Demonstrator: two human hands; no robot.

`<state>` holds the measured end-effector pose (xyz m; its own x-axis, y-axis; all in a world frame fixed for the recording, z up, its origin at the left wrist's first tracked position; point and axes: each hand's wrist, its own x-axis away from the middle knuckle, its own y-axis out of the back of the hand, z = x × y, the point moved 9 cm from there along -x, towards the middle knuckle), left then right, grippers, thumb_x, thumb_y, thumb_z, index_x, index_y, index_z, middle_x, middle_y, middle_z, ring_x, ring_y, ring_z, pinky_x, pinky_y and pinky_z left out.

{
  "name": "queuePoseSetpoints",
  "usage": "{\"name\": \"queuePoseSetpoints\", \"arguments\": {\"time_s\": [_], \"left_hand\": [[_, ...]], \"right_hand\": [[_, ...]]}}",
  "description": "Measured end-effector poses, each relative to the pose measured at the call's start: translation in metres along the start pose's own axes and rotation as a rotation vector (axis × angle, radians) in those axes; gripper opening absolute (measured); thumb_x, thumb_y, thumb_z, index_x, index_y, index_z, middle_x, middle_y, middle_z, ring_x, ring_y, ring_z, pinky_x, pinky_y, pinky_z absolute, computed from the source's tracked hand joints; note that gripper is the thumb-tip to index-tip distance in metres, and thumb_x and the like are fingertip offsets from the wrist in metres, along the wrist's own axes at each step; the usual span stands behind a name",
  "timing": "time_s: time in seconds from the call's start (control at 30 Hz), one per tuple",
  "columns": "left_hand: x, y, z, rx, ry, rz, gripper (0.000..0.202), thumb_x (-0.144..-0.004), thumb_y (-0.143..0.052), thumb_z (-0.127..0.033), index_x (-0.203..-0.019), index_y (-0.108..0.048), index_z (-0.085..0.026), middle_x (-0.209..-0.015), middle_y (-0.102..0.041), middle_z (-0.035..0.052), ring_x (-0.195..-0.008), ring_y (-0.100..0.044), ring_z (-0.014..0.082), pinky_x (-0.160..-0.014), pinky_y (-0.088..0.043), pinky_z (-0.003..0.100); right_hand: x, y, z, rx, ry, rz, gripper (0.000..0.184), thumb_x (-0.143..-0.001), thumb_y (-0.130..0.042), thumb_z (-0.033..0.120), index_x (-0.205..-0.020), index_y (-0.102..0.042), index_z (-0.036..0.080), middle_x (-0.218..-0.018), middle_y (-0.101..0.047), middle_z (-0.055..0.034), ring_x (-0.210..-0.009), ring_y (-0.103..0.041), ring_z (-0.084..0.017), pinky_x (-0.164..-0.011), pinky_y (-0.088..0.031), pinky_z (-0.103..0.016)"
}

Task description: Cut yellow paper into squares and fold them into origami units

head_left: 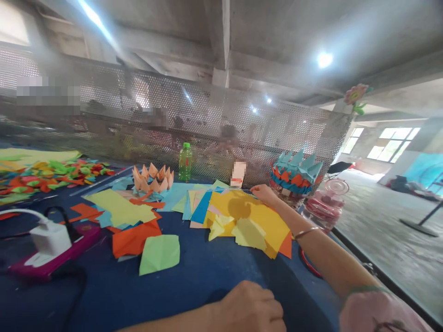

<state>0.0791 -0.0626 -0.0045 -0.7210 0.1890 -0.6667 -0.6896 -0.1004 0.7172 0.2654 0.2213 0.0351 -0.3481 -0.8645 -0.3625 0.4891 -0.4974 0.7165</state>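
My left hand (251,306) rests on the blue table at the bottom middle, its fingers curled in and nothing visible in them. My right hand (265,193) reaches forward to the far edge of the yellow paper sheets (268,221), fingers stretched out; I cannot tell whether the tips touch paper. Crumpled pale yellow pieces (249,233) lie on those sheets. Fanned blue paper (201,208) adjoins them on the left. Nearer me lie a light green square (160,254) and orange paper (134,238). A pale, partly blurred-out object (237,181) stands just left of my right fingertips.
An orange folded-paper ring (152,179) and a green bottle (185,161) stand behind. A blue-and-orange paper piece (296,170) and a pink clear jar (323,205) are right. A power strip (57,253) with a white charger lies left. A perforated screen (207,120) closes the back.
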Motion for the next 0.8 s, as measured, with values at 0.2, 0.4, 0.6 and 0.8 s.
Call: {"name": "queuePoseSetpoints", "arguments": {"time_s": [0.2, 0.4, 0.6, 0.8], "left_hand": [[-0.005, 0.014, 0.011, 0.020, 0.163, 0.142, 0.033, -0.088, -0.050, -0.034, -0.060, -0.052, -0.018, -0.058, -0.054, -0.0013, -0.053, -0.048, 0.0128, -0.049, -0.032, 0.027], [0.009, 0.031, 0.080, -0.063, 0.615, 0.263, 0.021, -0.092, -0.043, -0.026, -0.078, -0.057, -0.017, -0.080, -0.061, 0.0037, -0.076, -0.057, 0.0175, -0.067, -0.044, 0.028], [0.048, 0.051, 0.153, -0.249, 0.888, 0.334, 0.026, -0.083, -0.057, -0.025, -0.106, -0.057, -0.014, -0.113, -0.056, 0.0120, -0.106, -0.053, 0.0285, -0.087, -0.046, 0.040], [0.079, 0.025, 0.180, -0.117, 0.931, 0.500, 0.052, -0.079, -0.060, -0.024, -0.129, -0.048, -0.020, -0.135, -0.045, 0.0115, -0.117, -0.051, 0.0300, -0.097, -0.042, 0.043]], "right_hand": [[0.094, 0.003, 0.026, 0.160, 0.194, 0.269, 0.013, -0.086, -0.060, 0.026, -0.089, -0.068, 0.017, -0.096, -0.068, -0.0038, -0.093, -0.062, -0.021, -0.083, -0.047, -0.034], [0.162, 0.020, 0.029, 0.237, 0.261, 0.242, 0.018, -0.085, -0.052, 0.022, -0.093, -0.068, 0.018, -0.098, -0.068, -0.0076, -0.095, -0.061, -0.021, -0.082, -0.041, -0.029], [0.162, 0.036, 0.015, 0.296, 0.226, 0.193, 0.019, -0.087, -0.046, 0.018, -0.086, -0.065, 0.017, -0.089, -0.066, -0.0075, -0.086, -0.060, -0.019, -0.074, -0.039, -0.027], [0.163, 0.024, 0.007, 0.320, 0.190, 0.230, 0.024, -0.089, -0.048, 0.029, -0.099, -0.064, 0.014, -0.098, -0.064, -0.0124, -0.091, -0.060, -0.024, -0.078, -0.040, -0.032]]}}
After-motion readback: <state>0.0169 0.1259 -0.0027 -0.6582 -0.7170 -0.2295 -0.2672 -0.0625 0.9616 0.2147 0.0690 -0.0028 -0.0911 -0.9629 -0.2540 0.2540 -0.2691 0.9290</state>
